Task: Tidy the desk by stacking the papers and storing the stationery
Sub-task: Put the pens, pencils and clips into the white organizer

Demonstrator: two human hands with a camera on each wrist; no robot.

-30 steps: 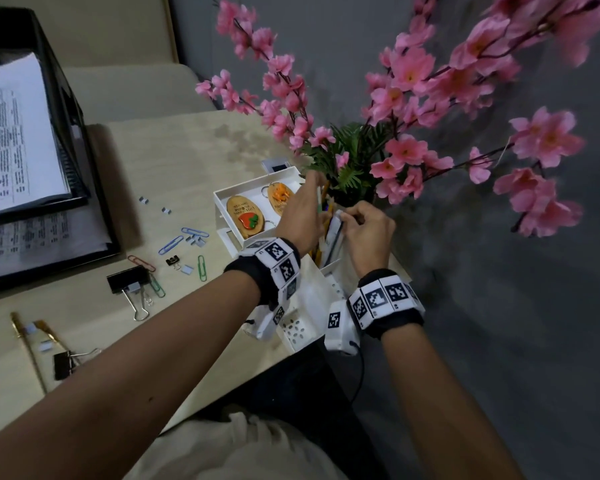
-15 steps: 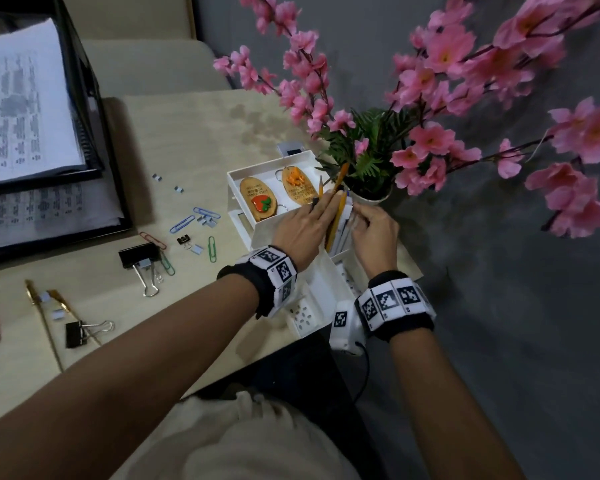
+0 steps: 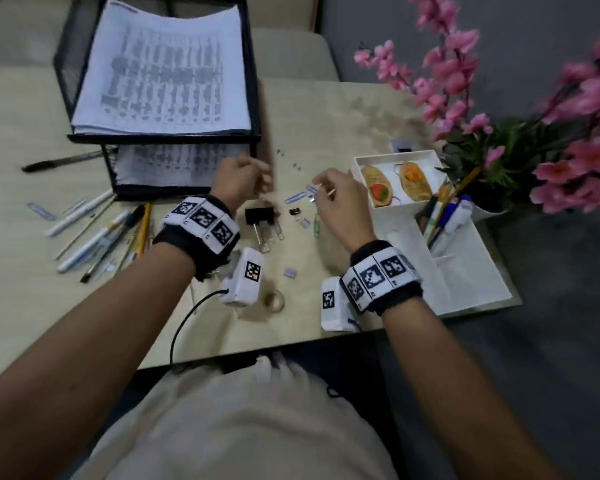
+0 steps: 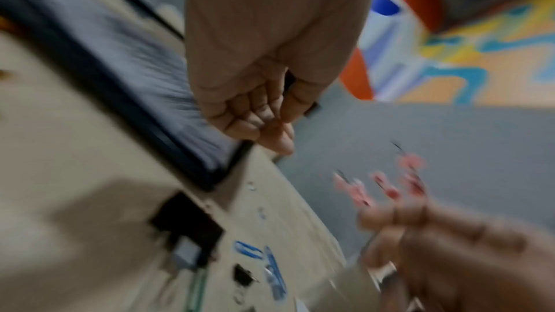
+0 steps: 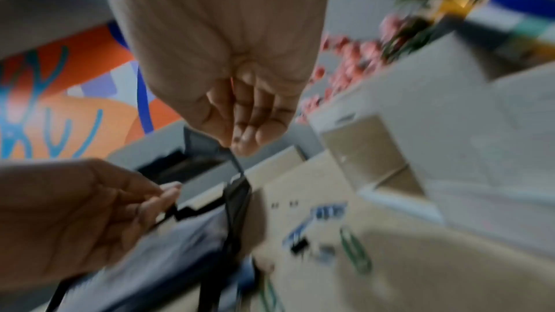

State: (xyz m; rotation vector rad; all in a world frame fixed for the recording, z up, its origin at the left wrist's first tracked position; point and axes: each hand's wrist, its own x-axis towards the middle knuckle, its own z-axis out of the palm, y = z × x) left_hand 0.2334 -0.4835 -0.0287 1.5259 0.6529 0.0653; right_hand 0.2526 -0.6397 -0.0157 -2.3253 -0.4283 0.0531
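My left hand (image 3: 264,176) hovers in front of the black mesh paper tray (image 3: 253,98), fingers loosely curled and holding nothing (image 4: 270,125). My right hand (image 3: 321,188) hangs beside it, above scattered blue paper clips (image 3: 295,197), and is also empty (image 5: 249,132). Under the hands lie a large black binder clip (image 3: 258,216), a small black binder clip (image 3: 294,212) and a green paper clip (image 3: 316,225). Printed papers (image 3: 160,71) are stacked in both tray tiers. The white organizer (image 3: 465,265) at the right holds pens and pencils (image 3: 444,209) upright. A pile of loose pens (image 3: 101,233) lies left of my left wrist.
Pink artificial blossoms in a pot (image 3: 499,133) overhang the organizer's far right. Two oval wooden tags (image 3: 395,185) lie in its top compartment. A black pen (image 3: 59,161) lies left of the tray. A tape roll (image 3: 273,301) sits near the desk's front edge.
Both hands have left the organizer's pen slot and moved left to above the clips. The pens they held stay standing in the slot. My view has swung left and down.
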